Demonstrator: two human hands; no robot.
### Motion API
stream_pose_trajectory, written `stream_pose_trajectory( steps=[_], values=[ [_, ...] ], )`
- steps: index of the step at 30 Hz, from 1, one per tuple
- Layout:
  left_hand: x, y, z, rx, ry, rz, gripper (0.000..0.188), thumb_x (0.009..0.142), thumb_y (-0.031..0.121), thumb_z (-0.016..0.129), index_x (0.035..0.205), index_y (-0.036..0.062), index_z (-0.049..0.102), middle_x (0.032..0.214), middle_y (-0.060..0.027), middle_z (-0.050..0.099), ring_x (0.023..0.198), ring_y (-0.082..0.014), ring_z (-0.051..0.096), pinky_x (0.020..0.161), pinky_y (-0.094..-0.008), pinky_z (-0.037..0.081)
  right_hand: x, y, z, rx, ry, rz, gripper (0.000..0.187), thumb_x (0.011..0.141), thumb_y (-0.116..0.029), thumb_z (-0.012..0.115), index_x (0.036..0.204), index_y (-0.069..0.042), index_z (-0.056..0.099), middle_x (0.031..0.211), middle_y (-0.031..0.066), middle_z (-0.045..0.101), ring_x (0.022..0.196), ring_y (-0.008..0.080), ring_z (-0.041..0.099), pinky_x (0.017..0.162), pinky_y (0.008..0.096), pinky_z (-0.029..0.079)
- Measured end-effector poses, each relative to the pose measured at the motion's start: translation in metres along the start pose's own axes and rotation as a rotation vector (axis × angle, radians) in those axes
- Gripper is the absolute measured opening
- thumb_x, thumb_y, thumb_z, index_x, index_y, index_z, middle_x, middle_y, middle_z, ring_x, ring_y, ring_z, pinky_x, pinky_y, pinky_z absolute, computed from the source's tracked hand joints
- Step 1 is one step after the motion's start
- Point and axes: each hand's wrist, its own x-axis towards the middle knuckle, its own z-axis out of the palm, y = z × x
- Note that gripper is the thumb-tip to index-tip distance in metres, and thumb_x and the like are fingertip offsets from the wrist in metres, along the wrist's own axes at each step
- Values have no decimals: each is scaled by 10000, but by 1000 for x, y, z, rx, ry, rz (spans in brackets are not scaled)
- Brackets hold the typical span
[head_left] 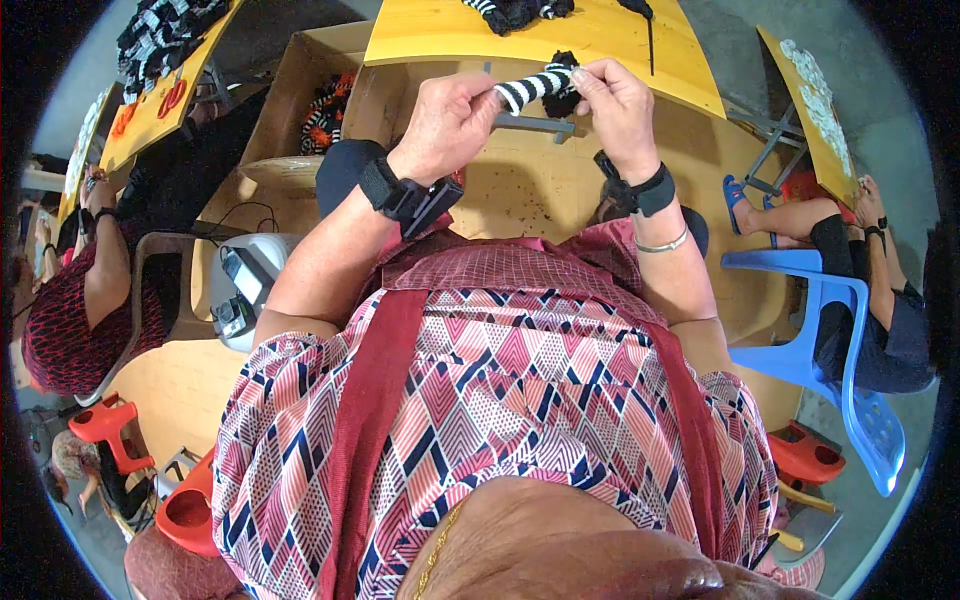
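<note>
Landmark: yellow bench (600, 50) at top centre.

- Left hand (450, 120) and right hand (615, 105) are both raised just below the bench's near edge, over the gap between the bench and the person's lap.
- Striped fabric piece (535, 85), a black and white knit tube, is stretched between the two hands. The left hand pinches its left end with thumb and fingers; the right hand pinches the right end, where a black bunched part (565, 100) sticks out above and below the fingers. Both hands are closed on it, neither slack.
- Each wrist has a black strap: left wrist strap (395, 190) carries a small black device, right wrist strap (640, 190) sits just above a thin silver bangle (662, 243).
- On the bench, past the hands: a dark knit pile (515, 12) at the far edge, and a thin black tool (648, 30) to the right of it.
- Left of the bench: an open cardboard box (300, 90) with orange and black pieces inside.
- Lower left of the bench: a white machine (245, 285) on a wooden surface.
- Right of the bench: a blue plastic chair (820, 350) with another person seated by it.
- Far left of the bench: another person in a red patterned top (60, 320).
</note>
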Motion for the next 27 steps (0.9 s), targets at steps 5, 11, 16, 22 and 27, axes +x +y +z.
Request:
stream_pose_trajectory(
  steps=[5,11,16,22,27],
  values=[
    [0,-9,9,-548,-89,-192,153,831,105,503,825,-22,587,676,-8,570,608,-89,530,575,-247,441,-6,9,-2,53,22,-50,155,782,-127,563,723,14,540,563,61,529,520,113,504,481,266,415],
    [23,17,-6,-345,-387,-248,203,848,137,472,885,-19,596,762,-25,594,682,-85,541,621,-229,449,-5,16,-36,-7,-427,86,148,844,-161,515,768,-34,516,657,-8,509,570,57,467,527,199,414],
    [50,5,-17,-809,-249,-295,203,873,160,479,945,-3,578,884,-65,601,782,-125,576,701,-273,493,20,38,-99,293,-163,206,138,867,-138,497,821,-20,551,727,16,550,614,79,515,577,214,441],
    [148,-50,-38,-80,200,-346,200,796,171,533,790,-19,595,729,-75,595,684,-160,574,623,-290,464,79,71,-180,-243,66,107,162,816,-132,549,911,-6,589,827,29,611,726,101,548,666,242,446],
    [168,-92,-21,493,99,-156,209,718,225,594,770,23,610,775,-151,598,744,-328,565,645,-371,444,150,89,-177,-900,-59,193,341,792,-306,523,816,25,604,798,221,596,792,391,562,715,387,454]
  ],
)
